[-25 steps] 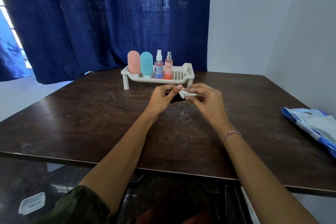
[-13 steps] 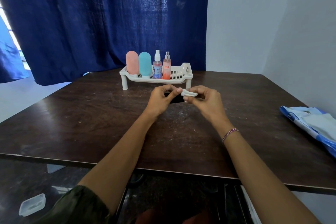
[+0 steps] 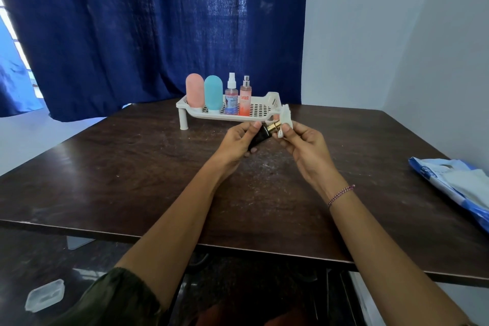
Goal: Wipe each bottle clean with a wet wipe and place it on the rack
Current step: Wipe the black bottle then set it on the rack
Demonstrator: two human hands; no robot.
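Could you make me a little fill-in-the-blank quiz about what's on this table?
1. The rack holds ____ bottles.
2. The small bottle in the left hand is ____ with a gold neck.
3. The right hand pinches a wipe coloured ____.
Missing words: four; black; white.

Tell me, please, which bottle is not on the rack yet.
The small black bottle with the gold neck, gripped in the left hand; the other four stand upright on the white rack.
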